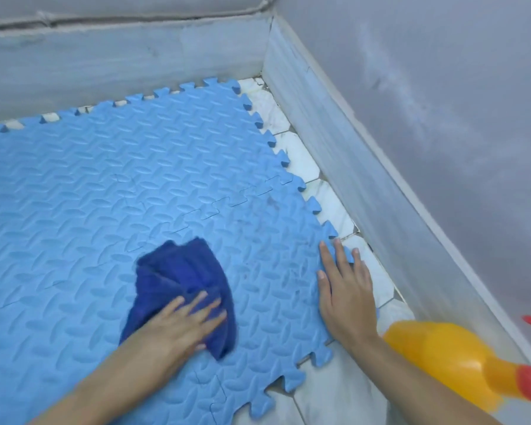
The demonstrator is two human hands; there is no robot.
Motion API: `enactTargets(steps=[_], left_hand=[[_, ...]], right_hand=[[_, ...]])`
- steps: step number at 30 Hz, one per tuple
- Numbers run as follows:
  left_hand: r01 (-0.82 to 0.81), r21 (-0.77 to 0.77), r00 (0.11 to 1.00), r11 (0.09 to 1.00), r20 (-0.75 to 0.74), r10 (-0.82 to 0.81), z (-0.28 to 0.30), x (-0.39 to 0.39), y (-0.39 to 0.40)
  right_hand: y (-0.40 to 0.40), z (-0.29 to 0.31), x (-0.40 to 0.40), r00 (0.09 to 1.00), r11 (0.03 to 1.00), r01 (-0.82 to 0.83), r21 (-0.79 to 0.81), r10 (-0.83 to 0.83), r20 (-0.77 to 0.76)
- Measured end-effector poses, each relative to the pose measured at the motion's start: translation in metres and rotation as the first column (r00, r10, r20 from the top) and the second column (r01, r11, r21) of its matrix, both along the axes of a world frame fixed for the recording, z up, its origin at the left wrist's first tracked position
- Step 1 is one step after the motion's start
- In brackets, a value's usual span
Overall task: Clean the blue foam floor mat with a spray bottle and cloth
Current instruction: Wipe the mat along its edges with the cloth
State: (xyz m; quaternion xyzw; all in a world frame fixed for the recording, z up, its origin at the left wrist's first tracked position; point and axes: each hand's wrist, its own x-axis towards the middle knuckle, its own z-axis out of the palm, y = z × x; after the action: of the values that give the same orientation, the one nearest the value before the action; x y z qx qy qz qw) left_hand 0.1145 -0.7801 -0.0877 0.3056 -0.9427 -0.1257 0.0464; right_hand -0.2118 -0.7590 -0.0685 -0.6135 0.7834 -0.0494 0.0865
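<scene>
Where the two grey walls meet at the upper right of the frame, the blue foam mat (135,185) fills the left and centre, made of interlocking tiles with a raised leaf-like pattern and toothed edges; faint dark smudges show on it right of centre. White marble-look floor tiles (298,161) run along its right edge. No writing can be read anywhere. The left hand (181,320), low in the centre, lies flat with fingers straight and spread, pressing on a crumpled dark blue cloth (181,277) that looks blurred. The right hand (345,289), at lower right, rests palm down on the mat's toothed edge, fingers straight and slightly apart, holding nothing. An orange spray bottle (442,357) with a red collar lies at the lower right corner, beside the right forearm.
</scene>
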Motion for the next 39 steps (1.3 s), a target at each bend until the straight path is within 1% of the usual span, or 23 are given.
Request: enactTargets(steps=[2, 3, 4, 6, 7, 9, 11, 12, 13, 14, 16, 17, 19, 21, 23, 25, 27, 30, 32, 33, 34, 36, 39], left_hand=[[0.247, -0.064, 0.968, 0.967, -0.022, -0.249, -0.003, -0.033, 0.019], [0.295, -0.093, 0.954, 0.951, -0.022, -0.298, -0.002, -0.051, 0.016], [0.296, -0.107, 0.954, 0.949, -0.017, -0.299, 0.002, -0.067, 0.002], [0.207, -0.112, 0.978, 0.972, -0.015, -0.210, 0.006, -0.094, -0.044], [0.131, -0.106, 0.991, 0.986, 0.004, -0.132, 0.007, -0.105, -0.074], [-0.096, -0.051, 0.994, 0.994, 0.040, 0.098, 0.008, -0.121, -0.139], [-0.322, 0.000, 0.943, 0.947, 0.092, 0.321, 0.011, -0.129, -0.191], [-0.399, 0.023, 0.912, 0.917, 0.111, 0.394, 0.011, -0.130, -0.207], [-0.434, 0.032, 0.896, 0.901, 0.122, 0.427, 0.011, -0.129, -0.215], [-0.429, 0.032, 0.898, 0.903, 0.122, 0.422, 0.012, -0.129, -0.212], [-0.323, 0.019, 0.944, 0.946, 0.084, 0.320, 0.014, -0.130, -0.184], [-0.229, -0.008, 0.972, 0.973, 0.053, 0.229, 0.013, -0.129, -0.160], [0.034, -0.063, 0.999, 0.997, 0.028, -0.033, 0.015, -0.125, -0.098], [0.256, -0.058, 0.966, 0.965, 0.042, -0.254, 0.018, -0.123, -0.040], [0.343, -0.050, 0.939, 0.938, 0.055, -0.340, 0.015, -0.126, -0.025], [0.346, -0.077, 0.938, 0.935, 0.058, -0.342, 0.011, -0.143, -0.048], [0.264, -0.066, 0.963, 0.962, 0.074, -0.259, 0.008, -0.165, -0.084], [-0.019, -0.032, 0.994, 0.999, 0.104, 0.022, 0.011, -0.191, -0.144], [-0.206, -0.001, 0.972, 0.978, 0.113, 0.205, 0.013, -0.194, -0.172], [-0.252, 0.010, 0.962, 0.968, 0.113, 0.249, 0.013, -0.191, -0.177], [-0.259, 0.011, 0.961, 0.966, 0.100, 0.257, 0.013, -0.184, -0.175], [-0.212, -0.012, 0.975, 0.977, 0.059, 0.212, 0.012, -0.164, -0.150], [-0.075, -0.034, 0.994, 0.997, 0.074, 0.078, 0.017, -0.113, -0.081]], right_hand=[[0.002, -0.002, -0.002, 1.000, 0.999, 0.007, -0.043, -0.006, 0.021], [0.002, -0.003, -0.003, 0.999, 0.997, 0.009, -0.070, -0.006, 0.043], [0.002, -0.004, -0.003, 0.998, 0.995, 0.013, -0.096, -0.006, 0.068], [0.001, -0.007, -0.004, 0.994, 0.991, 0.028, -0.128, -0.014, 0.109], [0.001, -0.008, -0.005, 0.991, 0.988, 0.048, -0.146, -0.029, 0.127], [0.000, -0.008, -0.005, 0.985, 0.982, 0.091, -0.168, -0.063, 0.160], [0.000, -0.008, -0.005, 0.982, 0.982, 0.112, -0.152, -0.086, 0.166], [-0.001, -0.007, -0.004, 0.982, 0.985, 0.108, -0.137, -0.084, 0.167], [-0.002, -0.007, -0.003, 0.981, 0.988, 0.097, -0.123, -0.074, 0.177], [-0.003, -0.005, -0.005, 0.977, 0.991, 0.089, -0.104, -0.066, 0.202], [-0.004, 0.002, -0.016, 0.952, 0.993, 0.091, -0.076, -0.064, 0.299], [-0.005, 0.004, -0.022, 0.937, 0.994, 0.087, -0.073, -0.057, 0.345], [-0.006, 0.006, -0.030, 0.914, 0.990, 0.109, -0.085, -0.066, 0.400], [-0.006, 0.004, -0.030, 0.910, 0.982, 0.142, -0.121, -0.081, 0.408], [-0.005, 0.000, -0.026, 0.921, 0.977, 0.152, -0.151, -0.084, 0.381], [-0.005, -0.003, -0.025, 0.942, 0.979, 0.134, -0.156, -0.077, 0.325], [-0.004, -0.004, -0.025, 0.960, 0.981, 0.116, -0.154, -0.070, 0.272], [-0.006, -0.002, -0.024, 0.972, 0.986, 0.110, -0.126, -0.080, 0.221], [-0.008, -0.001, -0.024, 0.978, 0.990, 0.096, -0.106, -0.074, 0.194], [-0.008, 0.000, -0.023, 0.980, 0.992, 0.088, -0.094, -0.070, 0.185], [-0.008, -0.001, -0.023, 0.982, 0.993, 0.083, -0.085, -0.067, 0.178], [-0.010, -0.002, -0.023, 0.982, 0.992, 0.086, -0.088, -0.069, 0.178], [-0.009, -0.003, -0.024, 0.980, 0.990, 0.101, -0.101, -0.082, 0.182]])
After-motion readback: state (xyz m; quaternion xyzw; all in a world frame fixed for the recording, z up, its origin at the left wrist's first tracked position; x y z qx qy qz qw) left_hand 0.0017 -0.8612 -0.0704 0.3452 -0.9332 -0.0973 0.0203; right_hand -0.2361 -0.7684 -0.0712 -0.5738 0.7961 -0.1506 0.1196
